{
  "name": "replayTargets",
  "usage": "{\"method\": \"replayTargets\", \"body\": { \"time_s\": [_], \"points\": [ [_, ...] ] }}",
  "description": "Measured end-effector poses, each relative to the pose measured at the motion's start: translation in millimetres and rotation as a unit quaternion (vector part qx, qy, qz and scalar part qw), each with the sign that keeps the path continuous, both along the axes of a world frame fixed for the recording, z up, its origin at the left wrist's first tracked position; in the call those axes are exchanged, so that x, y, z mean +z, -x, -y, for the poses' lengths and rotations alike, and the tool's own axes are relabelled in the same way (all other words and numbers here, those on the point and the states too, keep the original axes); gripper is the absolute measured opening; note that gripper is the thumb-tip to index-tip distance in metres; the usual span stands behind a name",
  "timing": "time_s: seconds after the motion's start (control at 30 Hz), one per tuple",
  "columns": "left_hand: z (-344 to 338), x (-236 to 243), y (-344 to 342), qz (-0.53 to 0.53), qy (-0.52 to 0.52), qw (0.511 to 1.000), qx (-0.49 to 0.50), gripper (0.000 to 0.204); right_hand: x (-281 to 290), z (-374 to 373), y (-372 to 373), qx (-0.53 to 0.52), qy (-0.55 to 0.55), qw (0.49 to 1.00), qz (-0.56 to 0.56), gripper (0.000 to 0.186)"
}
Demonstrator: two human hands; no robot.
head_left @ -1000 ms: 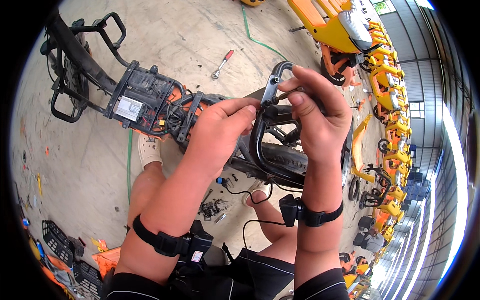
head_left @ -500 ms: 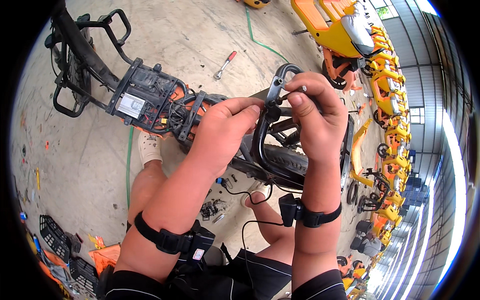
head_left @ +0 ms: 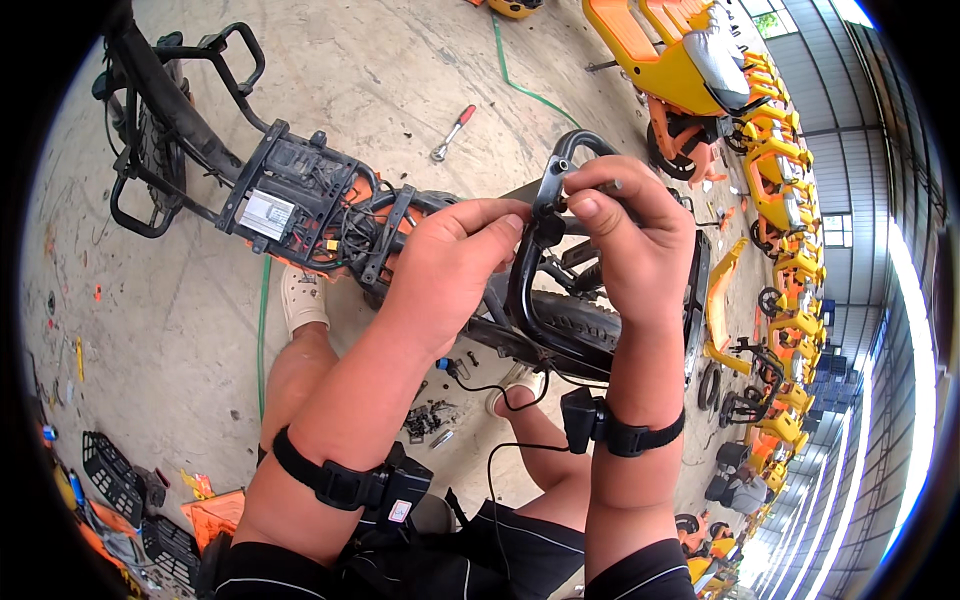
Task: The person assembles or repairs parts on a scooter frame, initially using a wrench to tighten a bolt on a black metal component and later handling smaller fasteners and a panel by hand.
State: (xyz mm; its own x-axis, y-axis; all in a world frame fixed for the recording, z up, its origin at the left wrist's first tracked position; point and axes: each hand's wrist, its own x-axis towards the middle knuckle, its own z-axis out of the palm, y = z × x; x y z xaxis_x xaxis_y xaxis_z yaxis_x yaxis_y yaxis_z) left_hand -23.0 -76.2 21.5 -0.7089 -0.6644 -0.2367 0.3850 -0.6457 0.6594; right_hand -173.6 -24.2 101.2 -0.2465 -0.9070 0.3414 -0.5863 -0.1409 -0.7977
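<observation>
A black tubular bar (head_left: 522, 290) with a small drilled plate (head_left: 555, 175) stands over the rear tyre of a stripped scooter frame (head_left: 285, 175). My left hand (head_left: 445, 270) is closed with fingertips at the fitting below that plate; whatever they pinch is hidden. Pinched between the thumb and fingers of my right hand (head_left: 640, 260) is a thin metal rod (head_left: 615, 186), right beside the plate. Exposed wiring and a silver box (head_left: 265, 213) sit in the frame to the left.
A red-handled ratchet (head_left: 452, 133) lies on the concrete floor, with loose bolts (head_left: 425, 420) between my feet. Yellow scooters (head_left: 780, 170) line the right, near a loose yellow panel (head_left: 725, 300). Black grates (head_left: 110, 480) and orange parts (head_left: 215, 515) lie at lower left; a green line (head_left: 505, 70) crosses the floor.
My right hand and the rod in it have shifted slightly downward and turned a little against the plate. My left hand stays pinched at the fitting, and the whole view has moved slightly.
</observation>
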Motion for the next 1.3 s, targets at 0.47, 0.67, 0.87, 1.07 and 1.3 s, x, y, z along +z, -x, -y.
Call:
{"method": "replayTargets", "body": {
  "time_s": [0.47,0.67,0.87,1.07,1.3],
  "points": [
    [-0.1,3.1,0.6,0.021,-0.006,1.000,0.002,0.025,10.2,-2.5,-10.7,0.002,-0.083,0.982,0.172,0.015],
    [-0.3,4.1,0.0,0.018,-0.006,1.000,-0.005,0.026,2.8,-2.3,-5.1,-0.055,-0.062,0.988,0.132,0.022],
    [-0.3,3.9,0.8,-0.001,-0.007,1.000,0.000,0.026,7.8,-4.2,-7.1,-0.021,-0.030,0.989,0.143,0.014],
    [-1.1,0.5,2.5,-0.009,-0.008,1.000,-0.001,0.027,7.3,-5.7,-4.5,-0.003,-0.051,0.993,0.104,0.014],
    [0.0,6.2,0.0,0.005,-0.017,1.000,0.002,0.027,7.0,-1.8,-10.3,-0.040,-0.074,0.985,0.153,0.015]
  ]
}}
